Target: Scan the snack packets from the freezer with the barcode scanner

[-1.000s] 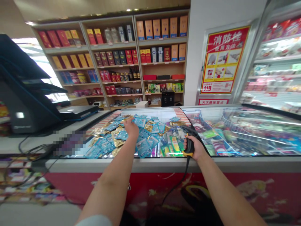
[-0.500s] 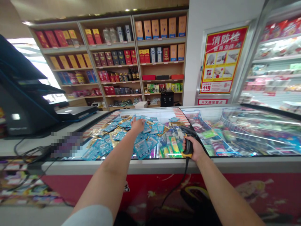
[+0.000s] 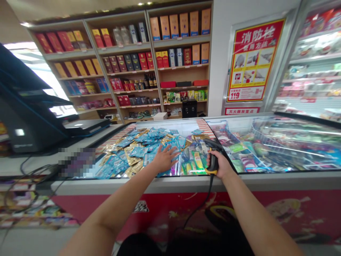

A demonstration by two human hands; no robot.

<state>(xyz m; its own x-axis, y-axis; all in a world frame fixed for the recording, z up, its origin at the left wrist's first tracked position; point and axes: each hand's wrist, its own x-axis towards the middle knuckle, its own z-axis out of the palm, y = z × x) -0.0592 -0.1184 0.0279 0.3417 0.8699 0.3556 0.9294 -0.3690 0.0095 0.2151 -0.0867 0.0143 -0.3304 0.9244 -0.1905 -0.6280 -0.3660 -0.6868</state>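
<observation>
Our left grip (image 3: 165,160) is spread wide, palm down, over the right part of the blue and gold packets (image 3: 115,165) strewn on the freezer (image 3: 186,183), with nothing in its hold. Our right grip (image 3: 223,166) wraps around a black-and-yellow scanner (image 3: 213,163) beside the packets.

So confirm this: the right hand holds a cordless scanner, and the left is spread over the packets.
Not cordless: the head view shows a cord hanging from the scanner. The right hand holds it, and the left hand is spread over the packets.
</observation>
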